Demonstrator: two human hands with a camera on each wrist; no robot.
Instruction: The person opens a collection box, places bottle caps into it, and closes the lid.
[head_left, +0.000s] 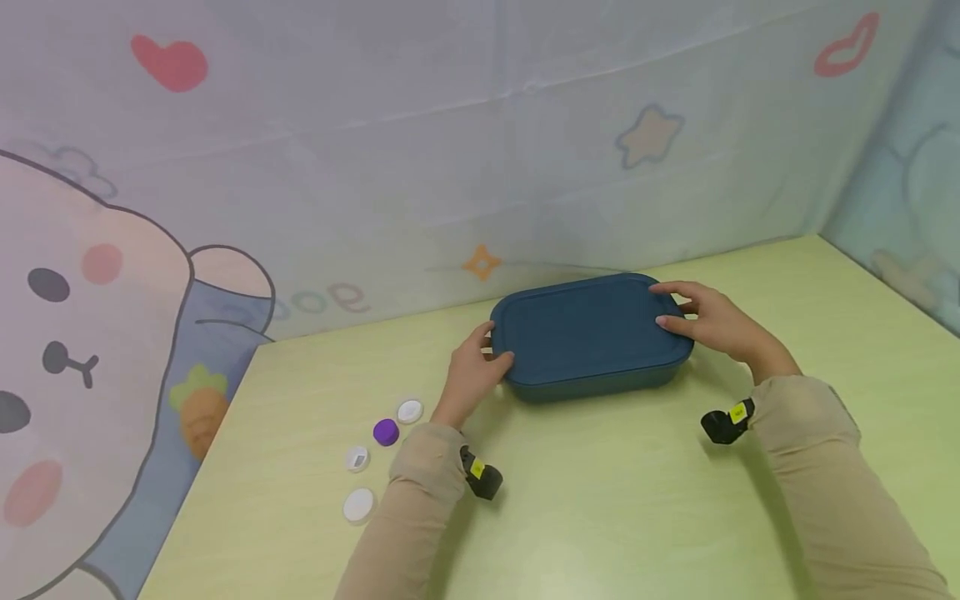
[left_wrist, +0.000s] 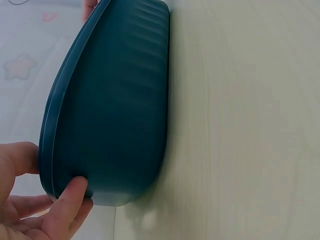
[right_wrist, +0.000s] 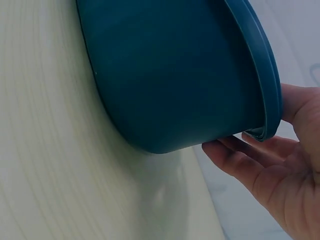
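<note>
A dark blue-green lidded plastic box (head_left: 592, 329), rectangular with rounded corners, sits toward the back of the table. My left hand (head_left: 471, 368) grips its left end, with the thumb over the lid's edge and the fingers against the end wall. At the opposite end, my right hand (head_left: 720, 323) holds the box the same way, thumb on the lid and fingers under the rim. In the left wrist view the ribbed long side of the box (left_wrist: 112, 95) shows, its base close over the table. The right wrist view shows fingertips (right_wrist: 215, 152) against the end wall. The lid hides the inside.
Left of my left forearm lie small round caps: a white one (head_left: 410, 411), a purple one (head_left: 386, 432), a white one with a grey square (head_left: 357, 458) and a larger white one (head_left: 359, 506). A printed cloth (head_left: 420, 167) hangs behind the pale table (head_left: 585, 500).
</note>
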